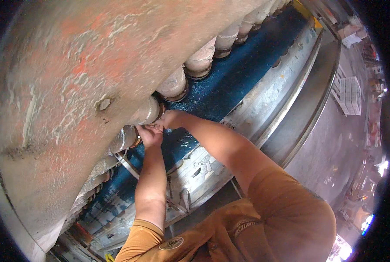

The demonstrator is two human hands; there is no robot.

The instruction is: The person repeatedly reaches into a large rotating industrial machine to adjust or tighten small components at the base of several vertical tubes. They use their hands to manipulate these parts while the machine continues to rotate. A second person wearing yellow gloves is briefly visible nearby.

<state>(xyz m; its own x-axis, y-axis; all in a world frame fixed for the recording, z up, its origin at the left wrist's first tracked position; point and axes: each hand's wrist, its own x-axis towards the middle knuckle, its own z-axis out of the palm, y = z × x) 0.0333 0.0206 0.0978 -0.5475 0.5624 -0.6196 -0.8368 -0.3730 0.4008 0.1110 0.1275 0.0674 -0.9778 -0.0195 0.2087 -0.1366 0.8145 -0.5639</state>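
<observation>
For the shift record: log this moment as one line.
left hand: fingers on pale cylinder | right hand: same cylinder, other side | setting: row of cylinders under large worn drum, blue surface below

Cylindrical roller — in a row under the machine housing

Pale, dust-coated, lying horizontal above the blue surface — metal ring at its end, left hand and right hand touching that end.

Two hands, about nine pale cylindrical spools in one row, and one blue belt.
</observation>
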